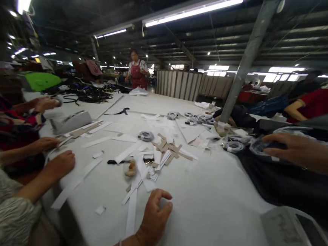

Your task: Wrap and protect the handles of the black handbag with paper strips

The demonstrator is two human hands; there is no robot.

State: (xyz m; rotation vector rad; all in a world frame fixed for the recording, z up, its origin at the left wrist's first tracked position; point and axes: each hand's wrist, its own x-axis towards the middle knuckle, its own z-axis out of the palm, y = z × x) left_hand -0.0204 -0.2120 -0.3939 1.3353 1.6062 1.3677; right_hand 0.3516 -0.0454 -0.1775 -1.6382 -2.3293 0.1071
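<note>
My left hand (156, 217), with a bracelet on its wrist, is over the near part of the white table (201, 220). Its thumb and forefinger are curved with a gap between them, and nothing shows in it. On the right, my right hand (300, 151) reaches to a coiled grey strap (257, 147) on dark material, its thumb and fingers around the coil's edge; that part is slightly blurred. A second grey coil (234, 146) lies just left of it. White strips (131, 211) and brown card pieces (167, 150) are scattered beyond my left hand.
Co-workers' hands (60, 164) work at the table's left edge. A grey tape dispenser-like box (288, 235) stands at the near right, another grey device (73, 121) at left. A metal post (247, 57) rises at the right. Black straps (89, 92) heap at the back left.
</note>
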